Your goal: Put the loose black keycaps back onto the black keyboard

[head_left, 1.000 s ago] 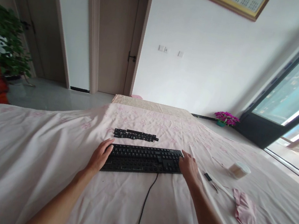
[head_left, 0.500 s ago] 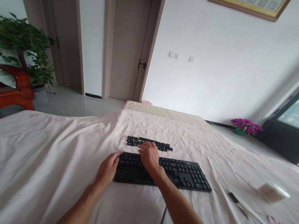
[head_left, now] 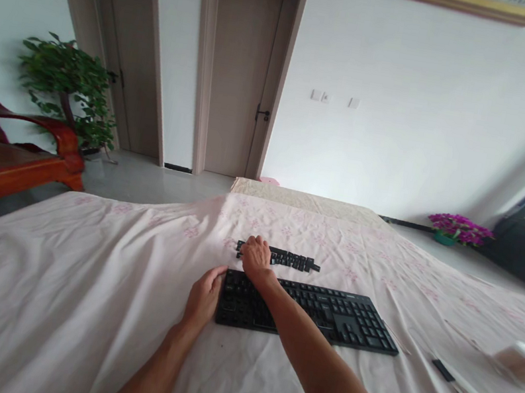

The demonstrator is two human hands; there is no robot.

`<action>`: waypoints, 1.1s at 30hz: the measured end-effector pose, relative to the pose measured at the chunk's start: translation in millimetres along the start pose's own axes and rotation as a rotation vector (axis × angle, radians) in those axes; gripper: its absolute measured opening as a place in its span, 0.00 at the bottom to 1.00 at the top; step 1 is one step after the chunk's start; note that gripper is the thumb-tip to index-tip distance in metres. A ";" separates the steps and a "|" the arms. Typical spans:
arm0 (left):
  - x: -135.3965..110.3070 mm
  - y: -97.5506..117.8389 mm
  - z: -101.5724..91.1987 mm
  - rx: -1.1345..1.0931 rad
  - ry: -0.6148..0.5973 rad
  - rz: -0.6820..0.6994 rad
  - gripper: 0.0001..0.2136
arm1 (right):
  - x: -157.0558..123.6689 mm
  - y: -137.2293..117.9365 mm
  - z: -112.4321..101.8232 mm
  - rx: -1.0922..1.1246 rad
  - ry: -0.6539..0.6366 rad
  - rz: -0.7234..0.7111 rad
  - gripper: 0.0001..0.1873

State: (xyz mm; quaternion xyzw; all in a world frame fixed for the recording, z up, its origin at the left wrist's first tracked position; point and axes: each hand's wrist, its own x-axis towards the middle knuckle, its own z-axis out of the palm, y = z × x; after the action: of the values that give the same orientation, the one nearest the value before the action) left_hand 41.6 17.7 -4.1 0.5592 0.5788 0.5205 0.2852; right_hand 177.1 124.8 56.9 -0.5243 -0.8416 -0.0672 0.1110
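1. The black keyboard [head_left: 325, 304] is laid flat on the pale flowered cloth [head_left: 123, 307].
2. Its left end is touched by the left hand [head_left: 205, 293]; whether that grip is clamped cannot be told.
3. The loose black keycaps [head_left: 297, 260], set in rows just beyond the keyboard, are partly covered by the right hand [head_left: 255, 254]; its fingertips are hidden, so its grip cannot be told.

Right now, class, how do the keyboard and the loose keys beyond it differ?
The keyboard is one long board; the loose keys are small separate pieces. The keyboard lies nearer the person, the loose keys farther. The left hand is at the keyboard's end; the right hand is over some loose keys. Both are black and lie on the pale cloth.
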 end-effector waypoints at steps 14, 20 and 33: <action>6.0 6.3 -2.1 -0.453 0.103 -0.091 0.22 | -40.9 -15.4 -29.7 0.475 -0.079 -0.143 0.07; 3.8 8.9 -3.2 -0.510 0.032 -0.152 0.18 | -57.0 -14.9 -26.2 0.684 -0.023 -0.087 0.08; 4.6 16.9 -9.2 -0.595 -0.016 -0.288 0.18 | -84.5 -23.4 -24.4 0.501 0.073 -0.144 0.12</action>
State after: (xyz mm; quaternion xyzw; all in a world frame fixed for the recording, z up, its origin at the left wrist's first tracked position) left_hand 38.2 16.6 15.4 0.3679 0.4722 0.6167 0.5112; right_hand 194.8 35.5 58.8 -0.4165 -0.8625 0.1167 0.2627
